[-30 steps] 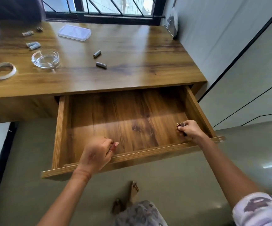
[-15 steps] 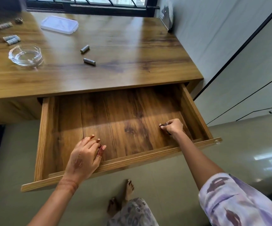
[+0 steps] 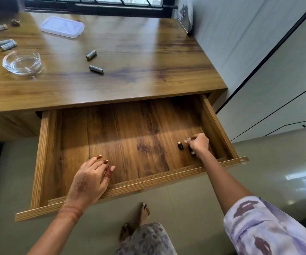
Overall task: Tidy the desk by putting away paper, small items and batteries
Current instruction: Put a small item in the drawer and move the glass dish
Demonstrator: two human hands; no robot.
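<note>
My right hand (image 3: 198, 144) is down in the open drawer (image 3: 122, 140), fingers pinching a small pale-tipped plug (image 3: 188, 139); a little black piece (image 3: 180, 145) lies on the drawer floor just beside them. My left hand (image 3: 90, 179) rests over the drawer's front edge, fingers loosely spread and holding nothing. Up on the counter (image 3: 148, 57), two batteries (image 3: 91, 55) lie near the middle, well apart from a glass ashtray (image 3: 22, 63).

The right hand (image 3: 198, 144) half hides small items (image 3: 190, 145), too small to identify.
</note>
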